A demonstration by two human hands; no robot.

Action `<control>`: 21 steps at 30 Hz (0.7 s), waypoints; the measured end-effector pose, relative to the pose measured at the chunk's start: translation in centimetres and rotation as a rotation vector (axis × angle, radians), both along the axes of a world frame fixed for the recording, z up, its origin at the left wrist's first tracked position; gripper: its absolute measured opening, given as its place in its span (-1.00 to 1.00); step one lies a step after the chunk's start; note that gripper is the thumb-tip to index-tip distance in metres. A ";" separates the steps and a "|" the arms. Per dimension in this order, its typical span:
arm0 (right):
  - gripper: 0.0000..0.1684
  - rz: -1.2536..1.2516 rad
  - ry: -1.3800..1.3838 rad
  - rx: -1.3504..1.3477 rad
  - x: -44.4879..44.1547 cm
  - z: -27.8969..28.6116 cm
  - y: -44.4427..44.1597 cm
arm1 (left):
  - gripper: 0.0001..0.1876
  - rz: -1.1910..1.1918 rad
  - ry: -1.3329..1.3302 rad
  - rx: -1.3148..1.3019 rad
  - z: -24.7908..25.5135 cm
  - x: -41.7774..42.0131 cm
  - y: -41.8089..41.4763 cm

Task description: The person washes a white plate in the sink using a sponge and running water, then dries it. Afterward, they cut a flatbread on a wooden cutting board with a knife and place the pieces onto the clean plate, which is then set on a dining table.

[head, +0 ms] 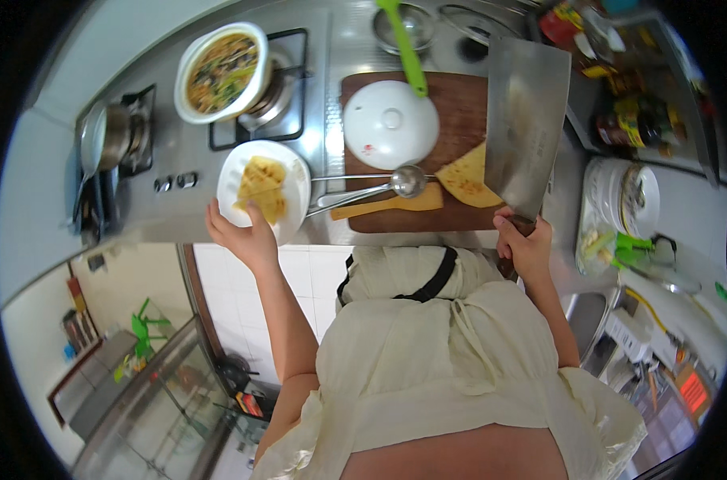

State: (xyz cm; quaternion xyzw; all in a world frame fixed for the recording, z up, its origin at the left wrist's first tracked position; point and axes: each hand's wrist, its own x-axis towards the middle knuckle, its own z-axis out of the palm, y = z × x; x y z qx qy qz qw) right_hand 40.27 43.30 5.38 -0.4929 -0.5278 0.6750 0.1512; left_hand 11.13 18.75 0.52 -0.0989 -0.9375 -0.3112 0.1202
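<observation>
My right hand [526, 243] grips the dark wooden handle of a Chinese cleaver [526, 120], its broad blade pointing away from me. The blade partly hides a browned flatbread wedge [468, 180] on the brown wooden cutting board [393, 225]. My left hand [243, 234] is at the near left side of a white plate [294, 174], fingers apart outside the rim. Its thumb overlaps cut flatbread pieces [263, 183] on the plate; contact cannot be told. Also on the board are a white lid [387, 129], a metal ladle [408, 181] and a wooden spatula [399, 205].
A white pot of soup [222, 72] stands on the gas stove [285, 129]. A steel saucepan [111, 135] sits farther left. One green-handled utensil [406, 51] reaches over the lid. Stacked dishes [615, 195] stand right, below bottles [624, 129]. The sink [584, 318] lies near right.
</observation>
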 end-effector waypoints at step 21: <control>-0.87 -0.276 -0.236 -0.029 9.1 -2.4 -2.0 | 0.14 -1.360 0.015 -0.626 -0.6 15.2 22.2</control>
